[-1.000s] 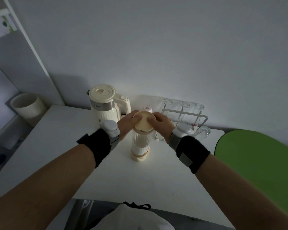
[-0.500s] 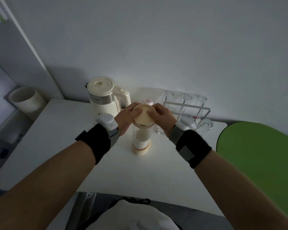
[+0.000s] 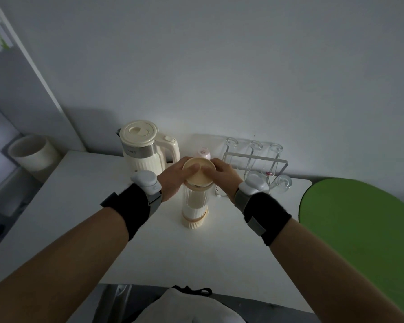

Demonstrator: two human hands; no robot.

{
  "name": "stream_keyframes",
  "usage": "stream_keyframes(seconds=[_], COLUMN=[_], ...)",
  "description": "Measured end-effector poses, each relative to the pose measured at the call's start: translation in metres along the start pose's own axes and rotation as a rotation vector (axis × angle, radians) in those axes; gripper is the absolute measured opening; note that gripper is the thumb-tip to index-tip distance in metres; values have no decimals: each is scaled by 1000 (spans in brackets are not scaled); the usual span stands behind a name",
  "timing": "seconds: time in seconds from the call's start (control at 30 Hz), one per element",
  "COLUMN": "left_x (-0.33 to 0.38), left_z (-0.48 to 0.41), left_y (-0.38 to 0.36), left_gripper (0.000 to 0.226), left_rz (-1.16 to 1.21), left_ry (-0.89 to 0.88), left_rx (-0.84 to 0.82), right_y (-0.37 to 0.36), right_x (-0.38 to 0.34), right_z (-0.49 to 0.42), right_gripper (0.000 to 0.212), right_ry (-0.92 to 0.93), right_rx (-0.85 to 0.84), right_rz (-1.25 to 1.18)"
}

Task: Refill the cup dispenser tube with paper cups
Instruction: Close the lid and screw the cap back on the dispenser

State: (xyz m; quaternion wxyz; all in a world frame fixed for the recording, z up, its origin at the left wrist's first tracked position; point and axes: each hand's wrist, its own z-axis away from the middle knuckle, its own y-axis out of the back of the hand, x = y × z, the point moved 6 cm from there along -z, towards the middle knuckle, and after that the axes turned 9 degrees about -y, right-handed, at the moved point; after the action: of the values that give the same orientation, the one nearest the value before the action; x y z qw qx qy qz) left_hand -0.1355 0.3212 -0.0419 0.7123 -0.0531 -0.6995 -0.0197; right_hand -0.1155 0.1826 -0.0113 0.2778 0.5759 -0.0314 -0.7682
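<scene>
Head view: at frame centre, on the white desk [image 3: 84, 178], the clear ribbed dispenser tube [image 3: 194, 206] stands upright, with white paper cups low inside. The left hand [image 3: 173, 180] and right hand [image 3: 224, 176] both grasp its round cream lid [image 3: 197, 174]. This is probably the lid step, and next comes a straight, level lift or press.

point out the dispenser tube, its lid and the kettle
dispenser tube [image 3: 194, 202], head view, on the ribbed clear wall
lid [image 3: 199, 178], head view, on its bare top near the front rim
kettle [image 3: 142, 163], head view, on the ribbed cream body
</scene>
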Motion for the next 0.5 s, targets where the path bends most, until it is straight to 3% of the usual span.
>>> stream_keyframes(seconds=[0.17,0.37,0.5], left_x=[-4,-9,-7], left_z=[-1,1,2], left_y=[-3,1,0], left_gripper=[57,56,66], left_rz=[186,208,206], left_ry=[58,56,57], left_rx=[-16,-23,-41], right_y=[-7,-11,-11], right_x=[-1,3,5], right_z=[-1,-3,-3], right_gripper=[53,46,52], right_ry=[-69,-77,-77], right_rx=[-139,-211,-226], right_rz=[-90,-148,-183])
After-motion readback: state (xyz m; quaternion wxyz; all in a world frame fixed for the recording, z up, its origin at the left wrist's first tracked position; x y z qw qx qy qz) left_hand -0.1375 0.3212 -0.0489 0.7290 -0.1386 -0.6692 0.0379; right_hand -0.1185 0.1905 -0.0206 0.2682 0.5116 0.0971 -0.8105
